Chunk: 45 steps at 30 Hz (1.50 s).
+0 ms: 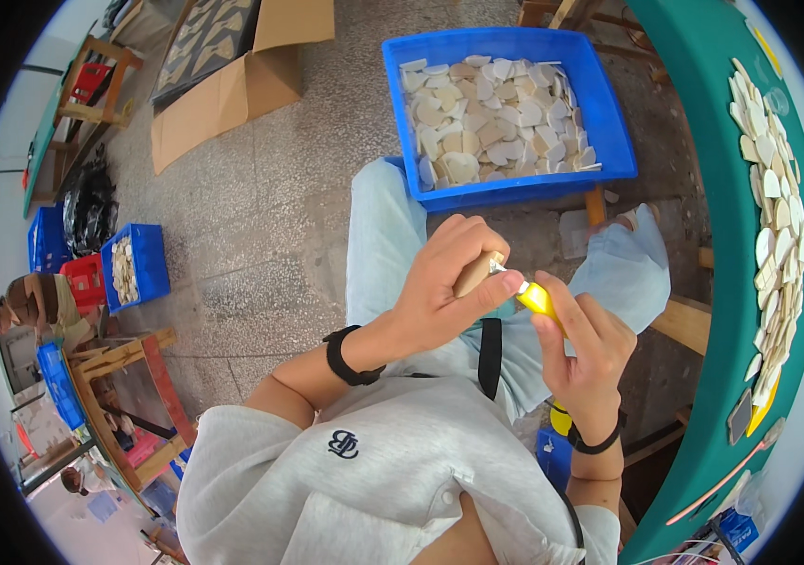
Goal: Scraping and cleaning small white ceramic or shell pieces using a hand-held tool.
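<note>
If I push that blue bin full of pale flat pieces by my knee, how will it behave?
The blue bin looks heaped with pale flat pieces, so it is probably heavy. Low and wide, it should slide on the speckled floor, not tip; loose pieces may shift.

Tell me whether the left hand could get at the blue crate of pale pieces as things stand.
Probably not right away: the left hand is holding a small tan piece. The blue crate lies open ahead past the knees, nothing covering it.

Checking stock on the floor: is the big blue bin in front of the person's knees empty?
No, the big blue bin is filled with pale, flat, shell-shaped pieces covering its bottom.
</note>
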Tool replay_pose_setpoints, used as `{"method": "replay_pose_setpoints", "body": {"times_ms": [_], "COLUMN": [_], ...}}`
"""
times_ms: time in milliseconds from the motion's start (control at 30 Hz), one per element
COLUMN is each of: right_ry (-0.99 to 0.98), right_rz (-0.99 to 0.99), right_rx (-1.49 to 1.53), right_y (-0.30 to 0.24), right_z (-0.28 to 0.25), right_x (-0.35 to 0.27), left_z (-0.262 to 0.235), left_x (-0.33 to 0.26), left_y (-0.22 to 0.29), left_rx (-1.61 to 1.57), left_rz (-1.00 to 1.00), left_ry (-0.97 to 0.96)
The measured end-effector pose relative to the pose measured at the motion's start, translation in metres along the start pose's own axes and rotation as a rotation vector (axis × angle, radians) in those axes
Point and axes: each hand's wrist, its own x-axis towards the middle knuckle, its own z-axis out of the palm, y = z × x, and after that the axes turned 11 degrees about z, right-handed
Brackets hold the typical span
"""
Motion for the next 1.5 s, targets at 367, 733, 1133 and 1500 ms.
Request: {"method": "replay_pose_setpoints", "body": {"times_ms": [367, 733, 1133, 1500], "right_ry": [0.059, 0.197, 0.153, 0.041], "right_rz": [-0.018, 0.238, 0.244, 0.097], "right_rx": [-0.108, 0.23, 0.317, 0.163], "right_y": [-0.001, 0.005, 0.004, 0.002], "right_z": [0.004, 0.013, 0.017, 0.008], "right_x": [0.0, 0.003, -0.003, -0.004], "left_z": [0.002, -0.001, -0.002, 0.005], "left_x": [-0.001, 0.002, 0.009, 0.003], "left_y": [-0.003, -0.002, -0.005, 0.004], "left_rx": [0.106, -0.648, -0.994, -0.327], "left_rz": [0.026, -0.38, -0.521, -0.262], "left_ry": [0.025, -0.007, 0.016, -0.043]}}
